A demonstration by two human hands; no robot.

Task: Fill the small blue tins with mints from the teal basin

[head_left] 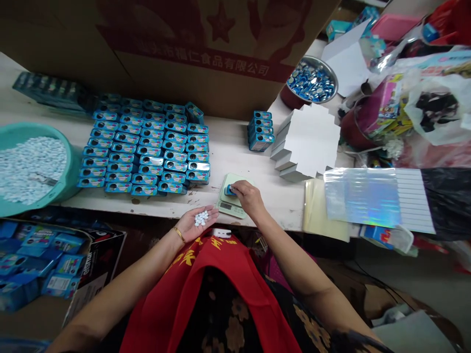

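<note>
My left hand point(195, 223) is palm up near the table's front edge, cupping several small white candies point(201, 218). A pale green digital scale point(238, 212) stands just right of it. On the scale's plate is a small blue tin point(228, 190). My right hand point(248, 196) reaches over the scale from the right, thumb and fingertips pinched at the tin's right end. Those fingers partly cover the tin, and whether they also hold a candy is hidden. Rows of similar blue tins point(144, 179) stand upright to the left, openings facing up.
A teal tub point(68, 171) of white candies stands far left. Behind rises a large cardboard box point(176, 83). To the right are a few blue tins point(262, 142), stacked white card point(311, 139), a metal bowl point(333, 81) of small lids and plastic sheets point(362, 196). Below left, a carton point(97, 260) holds blue packs.
</note>
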